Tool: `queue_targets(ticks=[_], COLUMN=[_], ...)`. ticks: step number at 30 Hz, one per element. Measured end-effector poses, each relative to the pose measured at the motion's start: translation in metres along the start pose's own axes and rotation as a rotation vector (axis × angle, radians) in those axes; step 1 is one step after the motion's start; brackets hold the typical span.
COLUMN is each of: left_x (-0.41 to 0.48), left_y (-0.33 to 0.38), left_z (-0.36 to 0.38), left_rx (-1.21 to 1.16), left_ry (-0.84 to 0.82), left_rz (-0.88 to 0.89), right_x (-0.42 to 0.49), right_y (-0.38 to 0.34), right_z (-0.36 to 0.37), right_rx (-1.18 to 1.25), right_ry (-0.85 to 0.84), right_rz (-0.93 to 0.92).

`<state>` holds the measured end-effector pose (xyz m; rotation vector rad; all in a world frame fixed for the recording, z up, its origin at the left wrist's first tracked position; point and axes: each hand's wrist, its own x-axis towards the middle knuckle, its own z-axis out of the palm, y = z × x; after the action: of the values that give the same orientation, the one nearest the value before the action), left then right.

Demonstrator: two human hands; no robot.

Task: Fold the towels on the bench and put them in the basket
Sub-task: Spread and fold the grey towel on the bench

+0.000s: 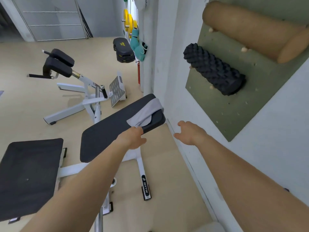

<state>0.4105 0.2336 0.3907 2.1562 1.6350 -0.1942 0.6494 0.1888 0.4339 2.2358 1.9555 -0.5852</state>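
Note:
A grey towel [147, 113] lies crumpled across the far end of the black bench backrest [108, 131], close to the white wall. My left hand [133, 138] reaches to the towel's near corner and touches it at the bench edge; the fingertips are hidden, so a grip is not clear. My right hand [189, 133] hovers beside the bench end, over the floor next to the wall, with fingers spread and holding nothing. No basket is in view.
The bench's black seat pad [30, 174] is at lower left on a white frame [143, 178]. A back-extension machine [80, 84] stands on the floor beyond. On the wall at right hang a black foam roller [215, 69] and a tan bolster [254, 30].

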Motion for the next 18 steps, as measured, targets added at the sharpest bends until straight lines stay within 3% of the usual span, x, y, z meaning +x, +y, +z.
queue_targets(ticks=[5, 11, 18], left_x=[0.088, 0.196, 0.311], left_y=[-0.008, -0.021, -0.024], left_z=[0.016, 0.044, 0.090], left_rx=[-0.090, -0.236, -0.369], left_ry=[-0.025, 0.066, 0.119], left_rz=[-0.101, -0.202, -0.312], right_x=[0.109, 0.257, 0.403], right_y=[0.004, 0.011, 0.012], right_z=[0.015, 0.046, 0.076], right_rx=[-0.044, 0.018, 0.025], right_ry=[-0.056, -0.110, 0.027], right_rz=[-0.066, -0.124, -0.238])
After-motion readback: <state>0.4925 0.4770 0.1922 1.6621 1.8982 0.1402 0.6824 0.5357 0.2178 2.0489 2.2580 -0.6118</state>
